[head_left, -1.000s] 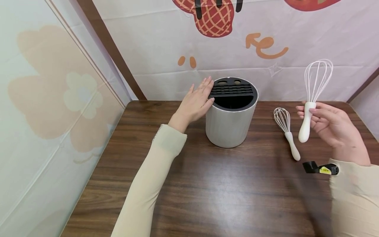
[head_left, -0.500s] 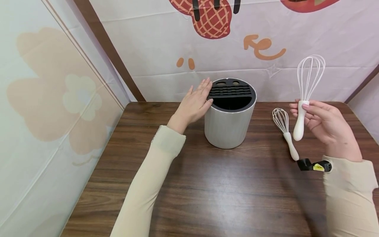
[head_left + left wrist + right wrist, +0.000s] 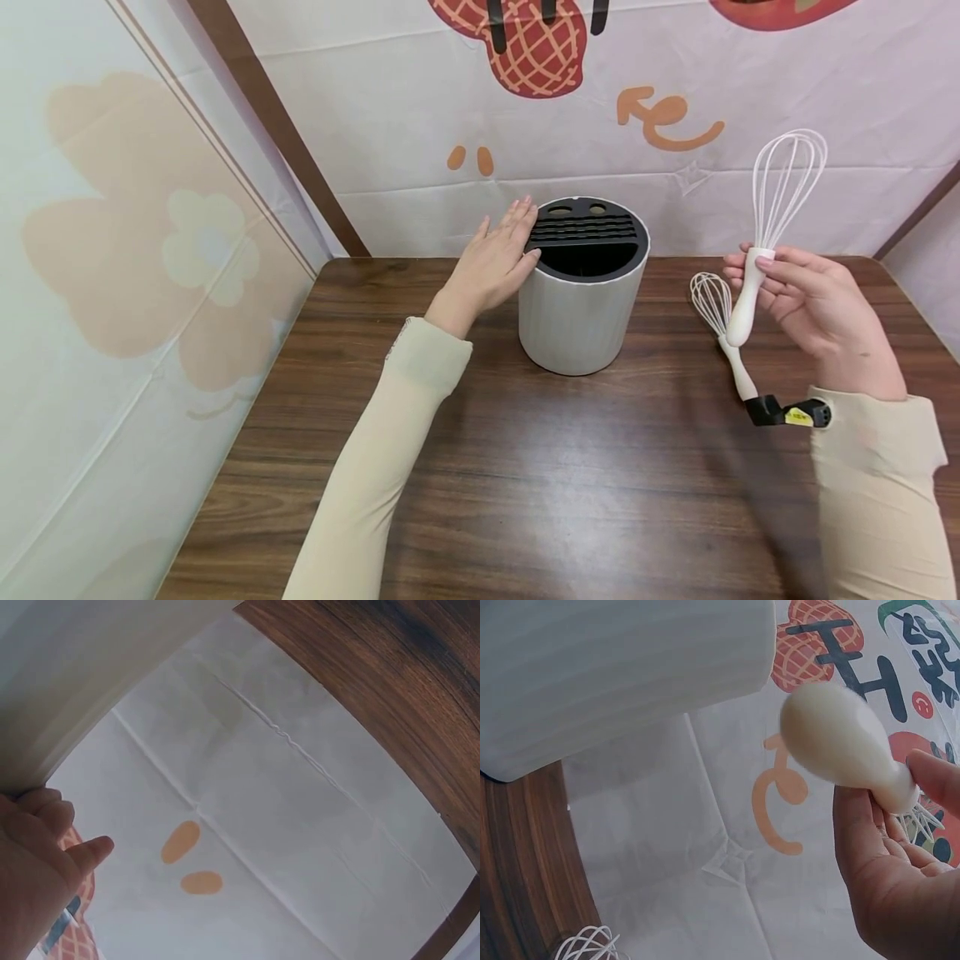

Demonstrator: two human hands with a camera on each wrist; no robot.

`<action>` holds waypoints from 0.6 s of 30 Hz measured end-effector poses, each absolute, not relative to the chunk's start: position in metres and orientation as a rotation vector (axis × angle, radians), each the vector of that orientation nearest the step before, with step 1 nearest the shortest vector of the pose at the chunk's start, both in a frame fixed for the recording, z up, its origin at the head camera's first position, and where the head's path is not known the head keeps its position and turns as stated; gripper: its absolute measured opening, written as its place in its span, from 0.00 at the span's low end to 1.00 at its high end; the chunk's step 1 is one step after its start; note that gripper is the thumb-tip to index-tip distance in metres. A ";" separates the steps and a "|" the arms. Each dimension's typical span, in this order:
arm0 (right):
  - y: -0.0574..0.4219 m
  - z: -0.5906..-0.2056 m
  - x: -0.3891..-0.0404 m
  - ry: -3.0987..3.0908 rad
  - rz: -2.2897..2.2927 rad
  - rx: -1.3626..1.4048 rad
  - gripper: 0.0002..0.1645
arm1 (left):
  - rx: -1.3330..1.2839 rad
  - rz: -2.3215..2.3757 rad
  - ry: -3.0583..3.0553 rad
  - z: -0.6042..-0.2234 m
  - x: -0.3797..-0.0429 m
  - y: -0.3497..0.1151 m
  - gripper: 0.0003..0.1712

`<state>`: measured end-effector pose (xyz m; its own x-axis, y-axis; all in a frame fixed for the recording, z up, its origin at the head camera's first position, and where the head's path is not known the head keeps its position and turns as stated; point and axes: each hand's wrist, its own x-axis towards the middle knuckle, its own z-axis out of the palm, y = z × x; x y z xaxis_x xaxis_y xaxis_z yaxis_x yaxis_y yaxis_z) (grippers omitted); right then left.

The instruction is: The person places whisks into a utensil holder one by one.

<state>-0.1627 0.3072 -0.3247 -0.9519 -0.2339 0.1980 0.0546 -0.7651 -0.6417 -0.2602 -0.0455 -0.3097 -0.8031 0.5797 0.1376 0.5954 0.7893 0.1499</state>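
A round utensil holder (image 3: 577, 325) stands upright near the table's back edge, white-grey outside with a black slotted lid (image 3: 585, 237). My left hand (image 3: 491, 262) rests with straight fingers against its left side and rim. To the right, my right hand (image 3: 817, 308) pinches a white whisk (image 3: 748, 296) by the upper handle, holding it in the air with its wire loops up. In the right wrist view the butt of that whisk's handle (image 3: 832, 735) faces the camera. A second, smaller whisk (image 3: 738, 371) lies on the table behind the raised one, partly covered by it.
The brown wooden table (image 3: 540, 500) meets a printed cloth backdrop (image 3: 390, 125) at its back edge. Another pale cloth (image 3: 97, 417) hangs along the left. A black wrist camera mount (image 3: 787, 412) juts from the right sleeve, overlapping the lying whisk's handle end.
My right hand has moved left with the whisk, whose handle now overlaps the lying whisk in the head view. My left hand and the utensil holder have stayed in place.
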 end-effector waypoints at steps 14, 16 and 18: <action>0.299 -0.319 -0.166 1.010 -2.794 -0.449 0.18 | -0.966 -0.288 -2.887 -0.309 -0.259 -0.035 0.36; 0.297 -0.317 -0.166 1.001 -2.795 -0.464 0.18 | -0.972 -0.293 -2.886 -0.309 -0.259 -0.033 0.36; 0.296 -0.316 -0.167 0.998 -2.796 -0.461 0.18 | -0.976 -0.293 -2.885 -0.309 -0.260 -0.030 0.36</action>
